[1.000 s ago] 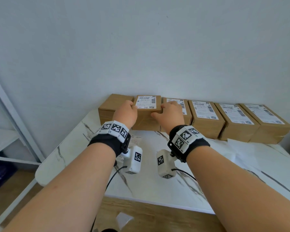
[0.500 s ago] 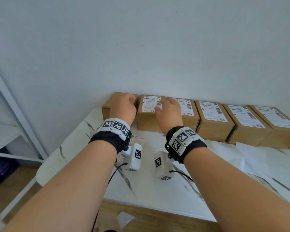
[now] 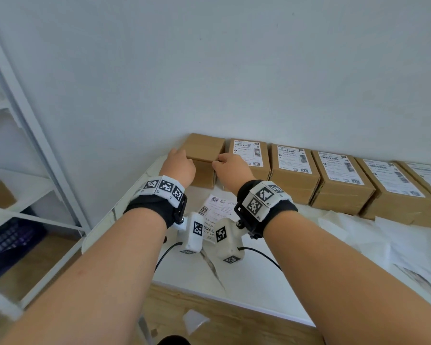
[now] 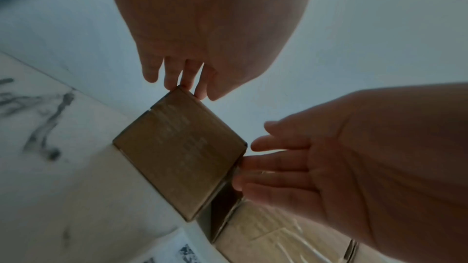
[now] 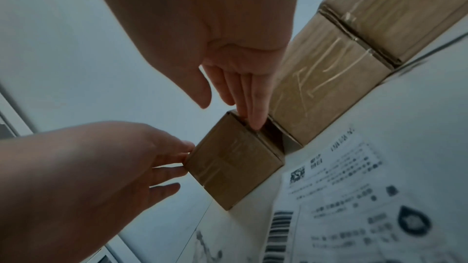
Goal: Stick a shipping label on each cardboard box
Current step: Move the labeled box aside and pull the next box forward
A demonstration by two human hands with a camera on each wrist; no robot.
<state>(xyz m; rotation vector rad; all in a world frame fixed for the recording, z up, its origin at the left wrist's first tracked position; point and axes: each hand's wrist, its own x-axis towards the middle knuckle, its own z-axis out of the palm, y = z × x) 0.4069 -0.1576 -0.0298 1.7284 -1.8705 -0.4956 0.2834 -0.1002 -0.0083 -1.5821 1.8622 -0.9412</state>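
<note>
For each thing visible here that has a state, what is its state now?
Bare box: no label, between both hands.
Left hand: straight fingers touch its left side.
Right hand: straight fingers touch its right side.
Five other boxes: labelled, in a row.
Loose label: flat on table.

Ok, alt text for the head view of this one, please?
Both hands, left hand and right hand, touch opposite sides of the unlabelled cardboard box at the left end of a row of labelled boxes along a wall. A loose shipping label lies on the white table.
</note>
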